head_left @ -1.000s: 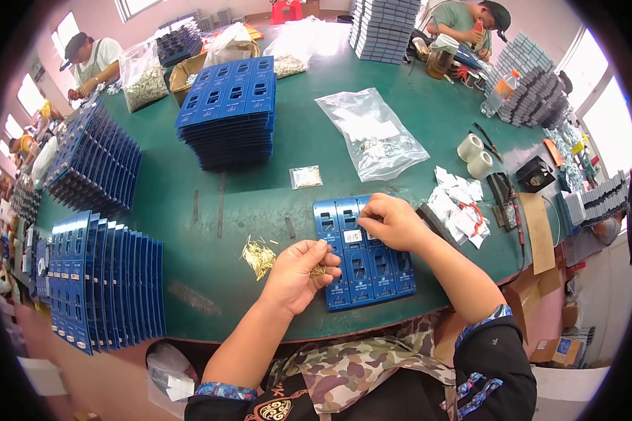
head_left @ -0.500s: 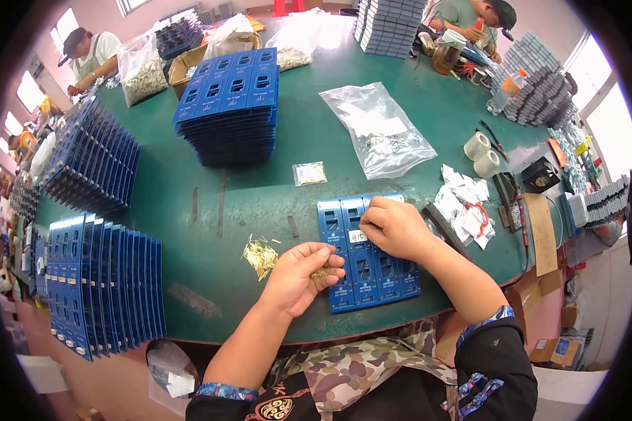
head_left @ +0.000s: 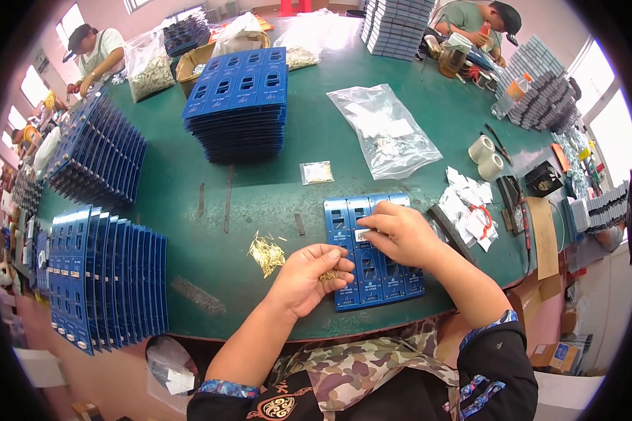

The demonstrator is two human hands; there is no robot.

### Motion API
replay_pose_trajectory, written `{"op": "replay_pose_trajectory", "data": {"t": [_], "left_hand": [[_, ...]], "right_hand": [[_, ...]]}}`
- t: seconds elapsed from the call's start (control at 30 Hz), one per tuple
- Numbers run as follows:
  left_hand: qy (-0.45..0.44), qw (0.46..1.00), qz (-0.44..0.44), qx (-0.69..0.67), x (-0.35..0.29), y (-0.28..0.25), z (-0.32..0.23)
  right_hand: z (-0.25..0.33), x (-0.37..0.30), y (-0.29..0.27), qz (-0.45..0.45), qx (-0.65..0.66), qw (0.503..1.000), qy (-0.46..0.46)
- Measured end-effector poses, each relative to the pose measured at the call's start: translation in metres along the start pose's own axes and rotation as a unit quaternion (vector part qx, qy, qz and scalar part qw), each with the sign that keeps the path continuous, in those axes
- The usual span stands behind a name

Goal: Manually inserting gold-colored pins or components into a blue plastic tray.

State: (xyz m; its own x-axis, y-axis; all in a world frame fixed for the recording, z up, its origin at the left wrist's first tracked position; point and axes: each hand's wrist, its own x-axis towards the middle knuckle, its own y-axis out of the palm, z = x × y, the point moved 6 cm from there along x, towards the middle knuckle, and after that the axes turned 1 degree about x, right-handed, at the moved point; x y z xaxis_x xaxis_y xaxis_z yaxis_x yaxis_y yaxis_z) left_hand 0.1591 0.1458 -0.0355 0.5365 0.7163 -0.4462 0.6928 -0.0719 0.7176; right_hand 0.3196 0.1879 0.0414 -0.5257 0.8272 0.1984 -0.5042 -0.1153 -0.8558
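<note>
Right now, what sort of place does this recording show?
Most likely a small assembly workshop: stacks of identical blue trays cover a shared green table, the left hand holds tiny brass pins, and other workers sit at the far side.

tape rolls (head_left: 486,157), plastic bag (head_left: 386,131), stacked blue trays (head_left: 239,102)

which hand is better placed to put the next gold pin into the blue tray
Probably the right hand: its fingertips already rest on the blue tray. The left hand grips a bunch of gold pins beside it.
</note>
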Motion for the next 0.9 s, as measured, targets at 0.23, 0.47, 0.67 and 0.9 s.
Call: {"op": "replay_pose_trajectory", "data": {"t": [0.23, 0.47, 0.67, 0.9], "left_hand": [[-0.030, 0.998, 0.062, -0.012, 0.000, 0.004, 0.007], [-0.036, 0.997, 0.074, 0.003, -0.001, 0.007, 0.006], [-0.024, 0.997, 0.067, 0.003, -0.001, 0.007, 0.003], [0.063, 0.996, -0.053, -0.038, -0.003, 0.002, -0.013]], "right_hand": [[0.017, 0.011, 0.018, 0.077, 0.259, 0.961, -0.055], [0.006, 0.004, 0.029, 0.082, 0.342, 0.936, -0.005], [0.000, 0.005, 0.013, -0.015, 0.282, 0.959, -0.007], [-0.045, 0.005, -0.002, -0.028, 0.127, 0.989, 0.077]]}}
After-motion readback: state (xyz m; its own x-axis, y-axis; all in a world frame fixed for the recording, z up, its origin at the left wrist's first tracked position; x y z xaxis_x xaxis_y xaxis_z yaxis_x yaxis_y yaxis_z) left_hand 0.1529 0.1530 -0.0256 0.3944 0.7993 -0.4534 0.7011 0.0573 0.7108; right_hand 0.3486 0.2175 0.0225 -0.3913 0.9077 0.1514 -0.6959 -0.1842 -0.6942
